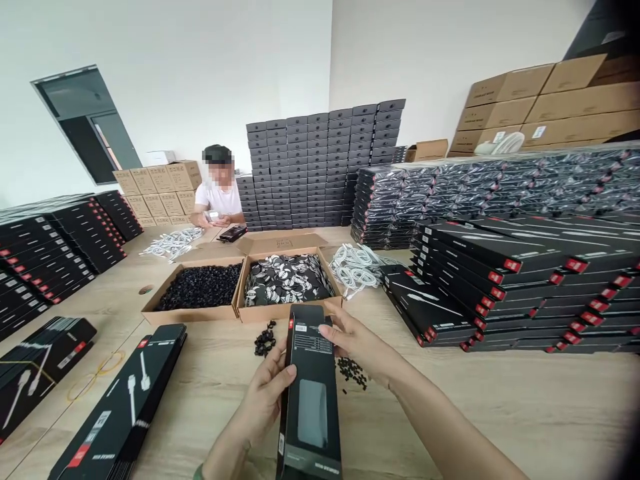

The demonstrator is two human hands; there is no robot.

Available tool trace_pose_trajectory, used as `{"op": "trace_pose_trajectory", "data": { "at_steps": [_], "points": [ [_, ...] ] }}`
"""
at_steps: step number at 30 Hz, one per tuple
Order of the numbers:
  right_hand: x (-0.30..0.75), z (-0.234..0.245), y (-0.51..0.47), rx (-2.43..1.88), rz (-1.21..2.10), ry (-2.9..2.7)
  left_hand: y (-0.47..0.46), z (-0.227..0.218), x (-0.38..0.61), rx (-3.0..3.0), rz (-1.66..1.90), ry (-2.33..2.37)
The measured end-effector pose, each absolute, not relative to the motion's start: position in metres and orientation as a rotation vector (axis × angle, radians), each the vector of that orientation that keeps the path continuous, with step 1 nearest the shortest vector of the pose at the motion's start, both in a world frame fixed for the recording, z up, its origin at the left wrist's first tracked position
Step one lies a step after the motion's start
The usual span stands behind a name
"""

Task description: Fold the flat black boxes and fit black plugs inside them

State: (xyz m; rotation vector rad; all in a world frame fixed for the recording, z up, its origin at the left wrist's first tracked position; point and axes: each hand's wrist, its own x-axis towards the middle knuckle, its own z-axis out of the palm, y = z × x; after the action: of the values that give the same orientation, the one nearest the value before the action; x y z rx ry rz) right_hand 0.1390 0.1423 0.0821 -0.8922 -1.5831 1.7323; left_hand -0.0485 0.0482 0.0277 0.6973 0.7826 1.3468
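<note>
I hold a slim black retail box point(307, 387) between my left grip point(265, 397) and my right grip point(357, 343), its far end tipped up and its near end angled down toward me, over the light wood surface point(525, 420). Both grips are clamped on it: the left on one long edge with the thumb across the front, the right at the upper corner with the thumb on the printed panel. A clear window shows low on the box's face.

Two small heaps of loose black parts point(265, 340) point(351, 372) lie just either side of my wrists. Beyond them, two open cardboard trays stand side by side, one full of small black pieces point(200, 287) and the other of black-and-white printed packets point(287, 280). A bundle of white cables point(357, 267) sits just right of the trays, and a second bundle point(173, 243) lies further left.

Low stacks of black boxes with red labels point(500, 280) crowd the right of the surface, with more on the left point(60, 253). At the far end, a co-worker point(217, 197) in a white T-shirt sits with both hands together. Behind rise a tall stack of dark grey boxes point(320, 160), shrink-wrapped packs point(500, 187) and cardboard cartons point(545, 100), against white walls point(175, 73).
</note>
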Motion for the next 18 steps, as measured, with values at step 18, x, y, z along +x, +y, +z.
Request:
{"op": "trace_pose_trajectory", "data": {
  "at_steps": [18],
  "points": [
    [0.086,0.046,0.104,-1.052,1.521,-1.383,0.043,0.026,-0.036,0.412,1.379,0.893]
  ]
}}
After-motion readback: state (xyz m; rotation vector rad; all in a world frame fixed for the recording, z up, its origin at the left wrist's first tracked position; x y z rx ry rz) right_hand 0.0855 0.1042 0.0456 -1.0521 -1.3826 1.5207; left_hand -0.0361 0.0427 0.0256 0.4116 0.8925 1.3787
